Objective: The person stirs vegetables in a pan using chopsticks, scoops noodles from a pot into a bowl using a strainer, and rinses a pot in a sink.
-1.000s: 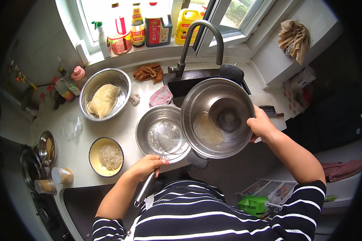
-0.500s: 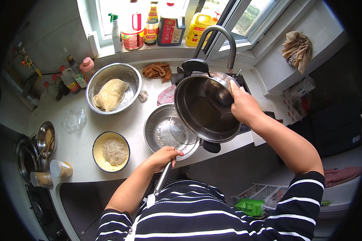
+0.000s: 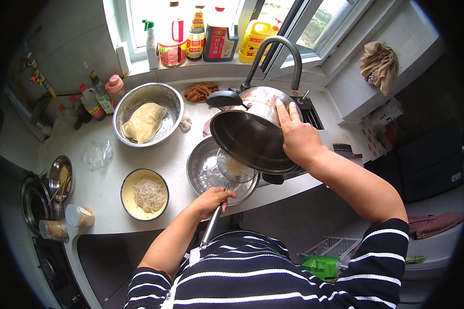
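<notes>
My left hand [image 3: 211,202] is closed around the long metal handle of a mesh strainer [image 3: 235,166], whose round mesh sits over a steel basin [image 3: 193,177] on the counter. In my right hand [image 3: 300,135] is a two-handled steel pot [image 3: 246,138], steeply tilted so its mouth faces down and left above the strainer. My right fingers are spread on the pot's outer bottom, with the thumb hidden. Something pale yellowish shows in the mesh, partly covered by the pot's rim. Liquid in the basin looks clear and bright with reflections.
To the left stand a steel bowl [image 3: 119,110] with a lump of dough [image 3: 145,122] and an enamel bowl [image 3: 125,208] of pale noodle-like strands [image 3: 150,195]. A tall curved faucet [image 3: 298,64] rises behind the pot. Bottles line the sill; a brown cloth [image 3: 201,92] lies below.
My right hand has tipped the pot much further toward the strainer, so its outer bottom now shows. Yellowish matter now appears in the mesh. The left hand stays nearly in place.
</notes>
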### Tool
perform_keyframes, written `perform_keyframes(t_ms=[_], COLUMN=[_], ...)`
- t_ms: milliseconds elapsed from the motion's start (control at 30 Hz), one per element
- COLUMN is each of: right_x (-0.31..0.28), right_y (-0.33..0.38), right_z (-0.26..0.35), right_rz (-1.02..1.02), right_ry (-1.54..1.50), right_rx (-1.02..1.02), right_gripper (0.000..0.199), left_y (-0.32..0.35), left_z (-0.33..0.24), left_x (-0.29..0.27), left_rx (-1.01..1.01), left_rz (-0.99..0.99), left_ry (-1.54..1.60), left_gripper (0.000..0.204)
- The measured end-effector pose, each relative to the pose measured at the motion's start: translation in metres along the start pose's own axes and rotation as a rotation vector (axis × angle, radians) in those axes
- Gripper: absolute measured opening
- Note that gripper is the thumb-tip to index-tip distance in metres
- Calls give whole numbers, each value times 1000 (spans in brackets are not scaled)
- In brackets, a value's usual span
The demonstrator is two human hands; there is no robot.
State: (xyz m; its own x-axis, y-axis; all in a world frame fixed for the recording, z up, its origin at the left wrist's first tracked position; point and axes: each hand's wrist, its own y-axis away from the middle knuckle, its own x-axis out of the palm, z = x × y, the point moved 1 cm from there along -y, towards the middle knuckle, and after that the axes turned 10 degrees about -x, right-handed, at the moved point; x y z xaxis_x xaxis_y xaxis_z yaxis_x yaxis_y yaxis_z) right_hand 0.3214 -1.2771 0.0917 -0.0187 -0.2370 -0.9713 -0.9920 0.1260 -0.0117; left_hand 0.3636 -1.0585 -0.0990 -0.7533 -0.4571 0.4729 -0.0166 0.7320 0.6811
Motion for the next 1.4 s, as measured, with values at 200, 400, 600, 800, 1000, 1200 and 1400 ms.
perform_keyframes(t_ms=[200, 400, 600, 800, 1000, 1200, 1400], right_x=[1, -4, -8, -20, -30, -46, -42], right_y=[8, 21, 28, 32, 35, 61, 113], right_z=[9, 20, 29, 32, 21, -10, -52], right_rz=[-97, -136, -334, -401, -422, -339, -170], right_ry=[69, 126, 266, 267, 327, 316, 340], right_rx=[-136, -274, -409, -477, -417, -321, -234], right_gripper=[63, 65, 61, 60, 59, 54, 58], left_y=[-4, -5, 4, 1, 8, 4, 1], left_z=[8, 13, 8, 10, 6, 20, 15], left_x=[-1, -2, 3, 2, 7, -11, -12], left_rx=[20, 24, 37, 81, 53, 63, 98], left_rz=[-12, -26, -71, -70, -81, -50, -66], left_ry=[-3, -22, -60, -70, -93, -24, 27], left_gripper=[23, 25, 23, 22, 25, 23, 22])
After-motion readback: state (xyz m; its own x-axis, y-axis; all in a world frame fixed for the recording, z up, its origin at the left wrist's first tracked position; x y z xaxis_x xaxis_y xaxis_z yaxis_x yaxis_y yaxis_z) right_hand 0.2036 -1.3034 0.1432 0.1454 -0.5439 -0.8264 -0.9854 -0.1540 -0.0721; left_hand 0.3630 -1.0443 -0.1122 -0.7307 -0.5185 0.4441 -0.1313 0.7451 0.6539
